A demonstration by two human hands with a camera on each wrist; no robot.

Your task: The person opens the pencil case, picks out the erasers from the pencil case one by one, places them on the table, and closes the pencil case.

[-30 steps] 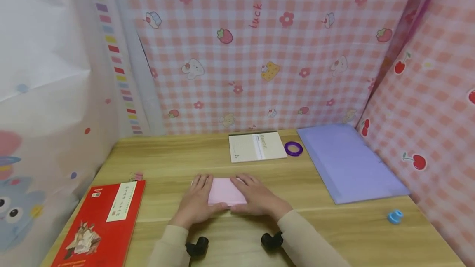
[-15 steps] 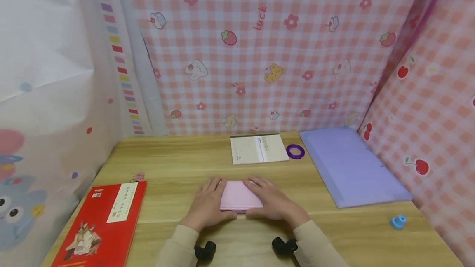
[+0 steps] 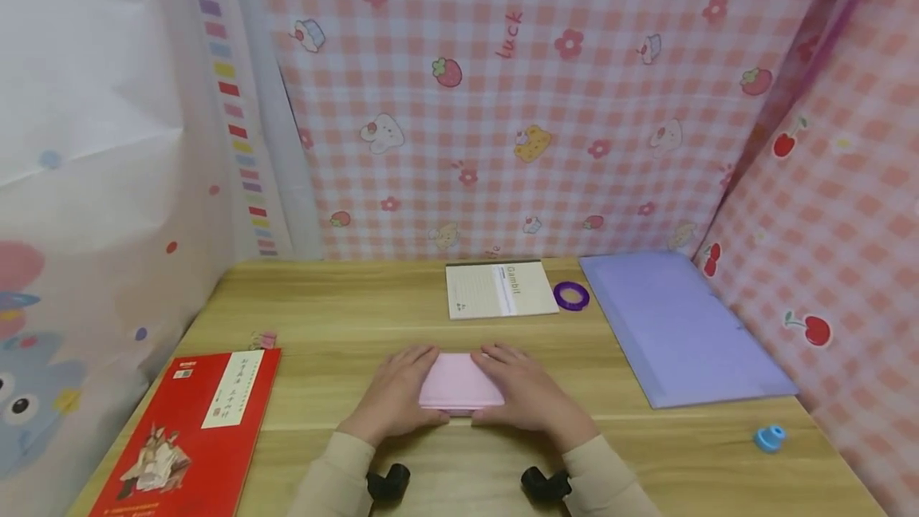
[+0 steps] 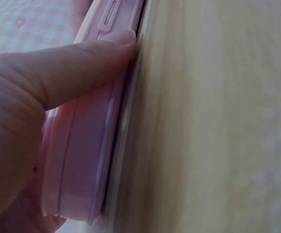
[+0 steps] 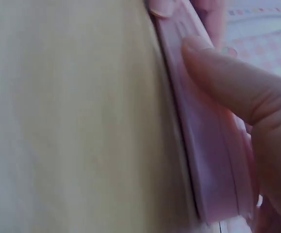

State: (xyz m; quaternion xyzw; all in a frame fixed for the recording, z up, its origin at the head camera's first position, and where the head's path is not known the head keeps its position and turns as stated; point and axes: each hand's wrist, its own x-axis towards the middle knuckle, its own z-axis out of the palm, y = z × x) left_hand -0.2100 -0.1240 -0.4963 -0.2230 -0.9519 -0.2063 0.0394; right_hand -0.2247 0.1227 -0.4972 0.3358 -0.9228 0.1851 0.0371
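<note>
A flat pink plastic case (image 3: 462,381) lies on the wooden table in front of the person, between both hands. My left hand (image 3: 395,393) grips its left side, fingers over the far part and thumb along the near side. On the opposite side my right hand (image 3: 531,389) holds it the same way. In the left wrist view the thumb (image 4: 89,65) presses the near wall of the case, beside a small raised slot or latch (image 4: 109,14). The right wrist view has the other thumb (image 5: 218,73) against that same wall. The outer fingers are mostly hidden there.
A Gambit notepad (image 3: 502,290) and a purple tape roll (image 3: 558,296) lie at the back. A lilac folder (image 3: 682,333) is on the right, with a small blue cone-shaped piece (image 3: 770,439) nearer. On the left lie a red book (image 3: 194,437) and a pink clip (image 3: 267,340).
Both hands and the pink case have shifted to the right and slightly nearer. The thumbs, close together before, now stand farther apart along its near side.
</note>
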